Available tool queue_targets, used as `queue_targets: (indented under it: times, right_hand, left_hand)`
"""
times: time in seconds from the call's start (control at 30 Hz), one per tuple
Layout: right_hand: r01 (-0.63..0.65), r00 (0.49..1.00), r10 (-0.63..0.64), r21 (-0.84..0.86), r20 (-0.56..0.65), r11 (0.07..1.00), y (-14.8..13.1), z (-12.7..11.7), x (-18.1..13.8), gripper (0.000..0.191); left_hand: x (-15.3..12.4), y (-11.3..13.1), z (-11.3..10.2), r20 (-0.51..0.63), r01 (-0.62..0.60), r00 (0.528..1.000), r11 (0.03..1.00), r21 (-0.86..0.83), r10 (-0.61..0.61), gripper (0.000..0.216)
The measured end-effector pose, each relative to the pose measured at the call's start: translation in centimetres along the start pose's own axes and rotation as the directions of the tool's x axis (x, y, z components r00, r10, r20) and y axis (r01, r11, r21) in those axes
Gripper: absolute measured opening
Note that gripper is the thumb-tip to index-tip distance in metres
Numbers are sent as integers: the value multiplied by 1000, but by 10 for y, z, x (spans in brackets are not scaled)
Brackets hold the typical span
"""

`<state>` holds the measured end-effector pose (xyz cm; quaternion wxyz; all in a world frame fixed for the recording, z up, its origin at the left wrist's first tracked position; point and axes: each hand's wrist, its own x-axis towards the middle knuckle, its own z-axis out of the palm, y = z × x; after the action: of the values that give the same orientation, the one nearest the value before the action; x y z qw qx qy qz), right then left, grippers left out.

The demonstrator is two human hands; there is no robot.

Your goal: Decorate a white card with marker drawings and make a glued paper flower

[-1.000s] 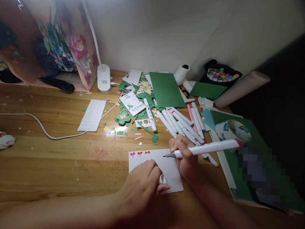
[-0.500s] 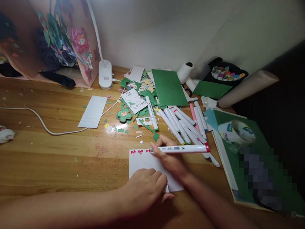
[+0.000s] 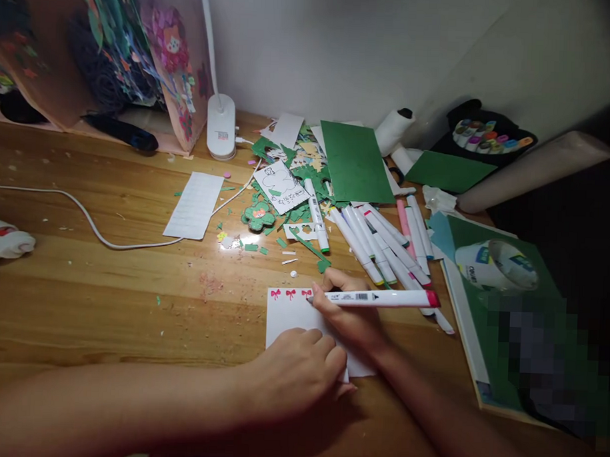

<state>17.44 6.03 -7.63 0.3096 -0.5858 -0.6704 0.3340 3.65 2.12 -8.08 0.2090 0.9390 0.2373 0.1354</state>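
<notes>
My right hand (image 3: 355, 313) grips a white marker (image 3: 392, 298) with a red end. The marker points left, its tip at the top edge of a white sheet of paper (image 3: 286, 318). Three small red bows (image 3: 291, 293) run along that edge, and the tip is at the rightmost one. Resting over the lower part of the sheet, my left hand (image 3: 300, 368) is closed with its fingers curled. A bit of something white shows beneath its fingers, mostly hidden, and I cannot tell what it is.
Several white markers (image 3: 372, 241) lie behind my right hand. Beyond them are green paper scraps (image 3: 299, 181), a green sheet (image 3: 357, 160) and a flower-shaped green piece (image 3: 259, 215). A roll of tape (image 3: 496, 265) stands at right. A lined slip (image 3: 193, 204) and a white cable (image 3: 85, 217) lie left.
The camera view has shifted, so the whole scene sits further right and mostly a little higher. Both hands keep nearly the same pose, the marker tip still at the third bow.
</notes>
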Motion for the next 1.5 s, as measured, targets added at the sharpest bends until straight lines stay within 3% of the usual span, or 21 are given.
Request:
queue_targets:
  times: [0.3, 0.6, 0.8, 1.13, 1.33, 1.5]
  right_hand:
    - [-34, 999, 36, 52, -38, 998, 1, 1, -1, 31]
    - [-51, 997, 46, 77, 66, 996, -2, -4, 2, 32]
    - [-65, 997, 59, 157, 44, 986, 0, -5, 3, 31]
    - [-57, 998, 60, 100, -27, 993, -1, -1, 1, 33]
    - [-48, 999, 48, 16, 0, 999, -2, -1, 1, 30]
    - [-75, 997, 73, 136, 23, 988, 1, -4, 4, 31]
  left_hand:
    - [-1, 0, 2, -35, -23, 999, 1000, 2, 23, 25]
    - [-1, -1, 2, -30, -27, 999, 999, 29, 28, 26]
    - [-1, -1, 2, -6, -33, 999, 998, 48, 34, 27]
    - [1, 0, 1, 51, -27, 998, 997, 77, 24, 29]
    - [0, 1, 2, 48, -8, 999, 998, 66, 5, 30]
    - [1, 1, 3, 59, -9, 998, 998, 65, 5, 29]
